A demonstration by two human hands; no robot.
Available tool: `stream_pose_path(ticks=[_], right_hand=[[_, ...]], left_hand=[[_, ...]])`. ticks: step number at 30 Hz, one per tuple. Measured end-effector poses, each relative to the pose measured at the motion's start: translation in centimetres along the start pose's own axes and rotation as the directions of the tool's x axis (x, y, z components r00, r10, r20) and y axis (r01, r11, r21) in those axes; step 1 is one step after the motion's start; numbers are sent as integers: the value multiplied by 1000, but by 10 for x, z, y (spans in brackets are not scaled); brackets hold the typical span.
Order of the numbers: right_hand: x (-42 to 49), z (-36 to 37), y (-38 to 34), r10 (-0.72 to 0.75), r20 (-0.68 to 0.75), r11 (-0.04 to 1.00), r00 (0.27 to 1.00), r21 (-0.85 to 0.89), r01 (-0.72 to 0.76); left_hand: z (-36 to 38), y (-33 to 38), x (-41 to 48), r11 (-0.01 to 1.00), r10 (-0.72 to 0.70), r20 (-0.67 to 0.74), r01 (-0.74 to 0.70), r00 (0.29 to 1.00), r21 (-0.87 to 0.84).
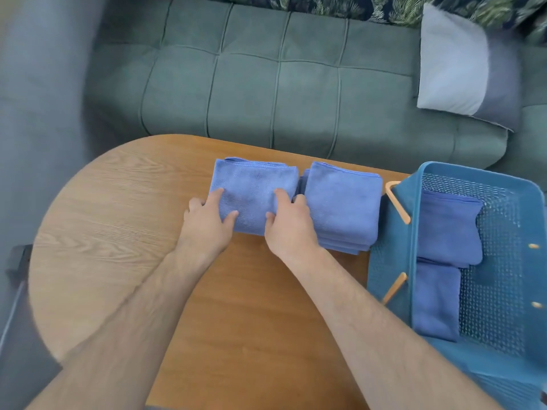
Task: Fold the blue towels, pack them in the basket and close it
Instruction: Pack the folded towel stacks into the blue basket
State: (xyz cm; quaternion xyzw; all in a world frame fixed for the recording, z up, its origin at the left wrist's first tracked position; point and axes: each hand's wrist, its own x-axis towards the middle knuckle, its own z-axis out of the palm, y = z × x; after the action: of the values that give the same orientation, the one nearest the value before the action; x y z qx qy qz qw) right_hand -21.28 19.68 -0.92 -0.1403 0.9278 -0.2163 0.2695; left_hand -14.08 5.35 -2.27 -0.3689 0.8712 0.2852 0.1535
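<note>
On the table (pixel 118 217) by the sofa (pixel 266 84), left grip (pixel 207 226) and right grip (pixel 288 229) pinch towel (pixel 254 184).

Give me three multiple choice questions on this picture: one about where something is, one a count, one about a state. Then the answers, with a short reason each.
1. Where is the stack of towels?
A. on a shelf
B. on the table, between the single towel and the basket
C. inside the basket

2. How many folded towels lie in the basket?
A. none
B. two
C. five

3. How is the basket?
A. open on top
B. shut with a lid
C. upside down

Answers:
1 B: the stack sits on the table, with the single towel on one side and the basket on the other.
2 B: two folded towels lie along one wall inside it.
3 A: its inside shows from above.
</note>
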Motion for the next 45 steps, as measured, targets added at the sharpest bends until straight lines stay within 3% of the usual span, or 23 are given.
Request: stream_pose_path(ticks=[5,8,10,12,14,20,24,27,32,36,40,45], right_hand=[[-1,-7,-3,102,93,940,990,317,-126],[-3,-11,1,108,128,888,986,434,-154],[-6,-14,7,71,120,887,990,446,-118],[-12,-17,14,7,94,899,996,436,-47],[-19,-21,22,-79,62,909,995,414,46],[-47,-47,52,-230,-100,902,968,353,250],[-74,-79,90,-225,-170,917,959,297,268],[-98,-105,129,-197,-243,913,950,309,268],[-135,-147,197,-57,-346,931,937,320,175],[-159,-174,246,64,-334,958,940,285,36],[-173,-181,276,153,-237,973,959,206,-105],[-166,-159,288,174,-84,984,981,38,-171]], left_hand=[[-4,-4,3,993,-110,51,112,993,-33],[-3,-12,2,959,-130,66,142,989,-244],[-4,-14,-1,874,-174,25,166,984,-456],[-8,-8,-7,712,-250,35,208,968,-671],[-14,-1,-13,577,-291,81,243,953,-780],[-31,38,-60,571,-102,245,258,964,-779],[-17,77,-97,745,89,174,50,981,-665],[2,109,-125,829,276,105,-182,955,-529],[48,159,-158,793,587,16,-571,809,-211],[86,202,-184,746,665,56,-658,745,-102],[122,224,-205,743,665,162,-668,729,-48],[159,232,-199,606,629,264,-674,731,423]])
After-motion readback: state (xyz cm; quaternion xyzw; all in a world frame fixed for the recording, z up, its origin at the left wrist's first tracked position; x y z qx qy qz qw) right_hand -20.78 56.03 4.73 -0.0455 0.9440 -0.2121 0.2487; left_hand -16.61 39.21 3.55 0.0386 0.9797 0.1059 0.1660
